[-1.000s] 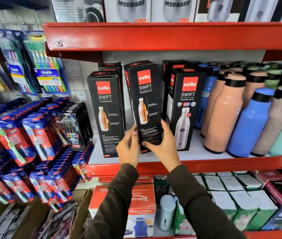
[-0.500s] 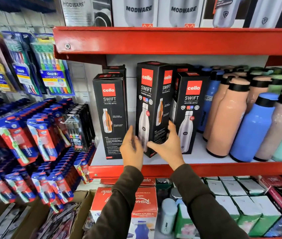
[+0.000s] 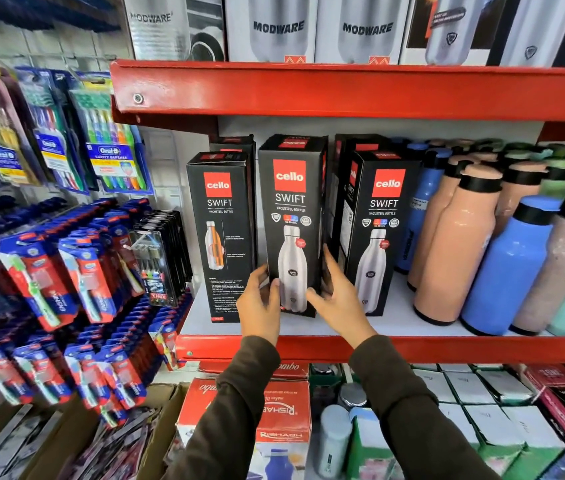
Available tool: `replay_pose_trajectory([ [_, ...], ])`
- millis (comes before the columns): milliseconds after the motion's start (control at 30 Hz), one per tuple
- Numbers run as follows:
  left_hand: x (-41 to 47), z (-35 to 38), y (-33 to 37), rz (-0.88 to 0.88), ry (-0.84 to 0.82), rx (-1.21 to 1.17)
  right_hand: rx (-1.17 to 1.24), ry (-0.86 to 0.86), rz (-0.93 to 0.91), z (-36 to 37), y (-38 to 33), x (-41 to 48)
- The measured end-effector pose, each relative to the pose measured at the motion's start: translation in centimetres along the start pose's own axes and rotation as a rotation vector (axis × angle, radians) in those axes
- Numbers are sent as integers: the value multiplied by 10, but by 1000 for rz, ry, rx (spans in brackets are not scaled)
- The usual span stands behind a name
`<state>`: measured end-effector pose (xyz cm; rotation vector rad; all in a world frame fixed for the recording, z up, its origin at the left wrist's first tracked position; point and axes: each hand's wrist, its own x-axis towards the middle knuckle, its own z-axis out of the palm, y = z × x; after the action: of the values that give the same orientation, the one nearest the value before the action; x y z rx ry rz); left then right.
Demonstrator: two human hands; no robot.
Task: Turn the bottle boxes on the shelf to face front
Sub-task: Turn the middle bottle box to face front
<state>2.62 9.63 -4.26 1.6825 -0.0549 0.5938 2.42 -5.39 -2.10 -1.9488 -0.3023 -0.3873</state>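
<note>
Three black Cello Swift bottle boxes stand in a row on the red shelf (image 3: 412, 348). The middle box (image 3: 291, 202) shows its silver-bottle front face to me. My left hand (image 3: 260, 303) grips its lower left edge and my right hand (image 3: 338, 297) grips its lower right side. The left box (image 3: 220, 230) shows a face with an orange cutaway bottle and small text. The right box (image 3: 378, 216) shows the silver-bottle face, turned slightly. More black boxes stand behind them, mostly hidden.
Loose bottles (image 3: 454, 244) in peach, blue and mint crowd the shelf to the right. Toothbrush packs (image 3: 66, 278) hang on the left. Modware boxes (image 3: 277, 27) sit on the upper shelf. Red cartons (image 3: 274, 407) and white boxes fill the shelf below.
Both hands have rotated the middle box, from its orange-cutaway face through a corner view to its silver-bottle front. The camera has moved closer.
</note>
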Motion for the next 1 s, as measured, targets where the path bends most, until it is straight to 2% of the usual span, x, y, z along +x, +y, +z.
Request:
replay_pose_trajectory([
  [400, -2, 18, 3, -71, 70, 87, -129, -42, 86, 6, 11, 9],
  [633, -3, 21, 0, -73, 81, 114, -158, 7, 88, 12, 17, 11],
  [767, -3, 22, 0, -71, 85, 130, -149, 99, 77, 17, 18, 6],
  [1000, -15, 22, 3, -34, 35, 72, -31, 410, 67, 29, 16, -15],
])
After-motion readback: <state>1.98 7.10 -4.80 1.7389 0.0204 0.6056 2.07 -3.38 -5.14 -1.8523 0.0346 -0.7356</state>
